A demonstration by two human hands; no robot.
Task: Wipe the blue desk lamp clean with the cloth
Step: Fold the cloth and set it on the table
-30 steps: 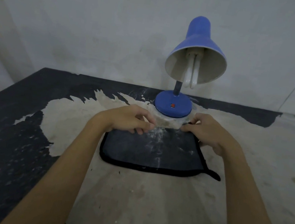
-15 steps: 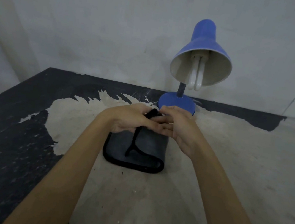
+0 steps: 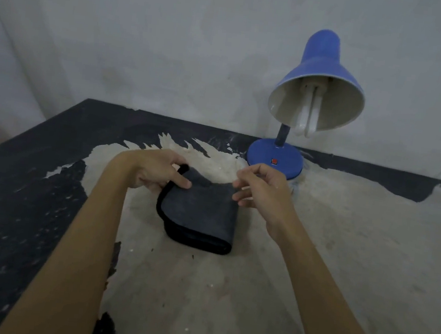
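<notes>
The blue desk lamp (image 3: 317,90) stands at the back of the table, its round blue base (image 3: 274,159) carrying a small red switch and its shade tilted toward me with a white bulb inside. A dark cloth (image 3: 202,212) with a black hem lies folded in half on the table in front of the lamp. My left hand (image 3: 155,171) pinches the cloth's far left corner. My right hand (image 3: 262,190) hovers at the cloth's far right edge with its fingers apart, holding nothing.
The table top (image 3: 342,251) is worn, pale in the middle with black coating left along the back and left side. A grey wall (image 3: 174,36) rises right behind the lamp. The table's left edge runs diagonally at the far left.
The cloth, spread flat a second ago, is now folded in half. My right hand has let go and moved right. The view has shifted, so the lamp sits further right.
</notes>
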